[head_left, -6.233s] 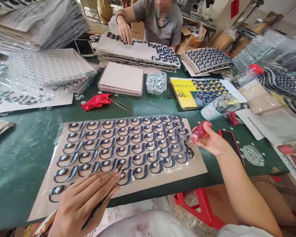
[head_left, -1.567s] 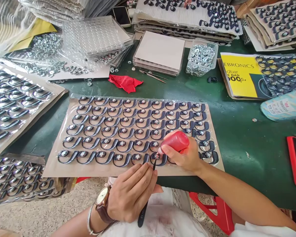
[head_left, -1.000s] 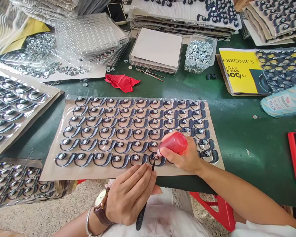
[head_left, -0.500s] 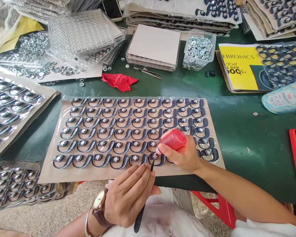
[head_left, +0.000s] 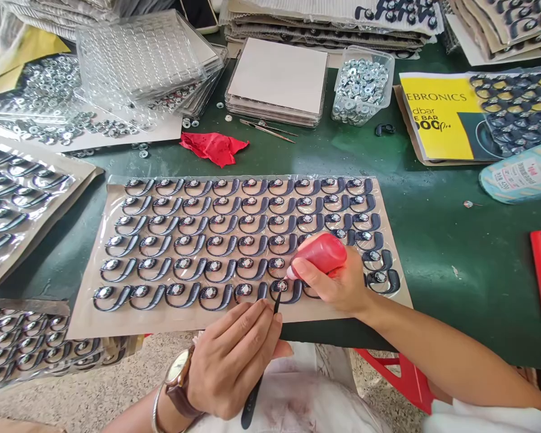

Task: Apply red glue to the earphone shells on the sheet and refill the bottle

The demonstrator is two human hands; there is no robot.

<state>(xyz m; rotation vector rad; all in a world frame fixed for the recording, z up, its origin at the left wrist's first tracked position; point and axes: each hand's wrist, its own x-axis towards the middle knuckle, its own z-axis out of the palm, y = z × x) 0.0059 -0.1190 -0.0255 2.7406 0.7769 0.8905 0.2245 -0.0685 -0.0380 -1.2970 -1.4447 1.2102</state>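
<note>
While the left hand (head_left: 237, 358) grips black tweezers (head_left: 253, 394), their tips at a front-row curved piece (head_left: 288, 290), the right hand's (head_left: 338, 279) fingers close around a red bottle (head_left: 320, 257), its nozzle beside that piece, which lies on a brown sheet (head_left: 162, 322) atop the green table (head_left: 442, 258)

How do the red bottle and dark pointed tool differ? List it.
The red bottle is plump, in the right hand; the dark pointed tool is slender, in the left hand. The bottle's tip is pale, the tool's is dark. Both tips are close to one curved piece.
</note>
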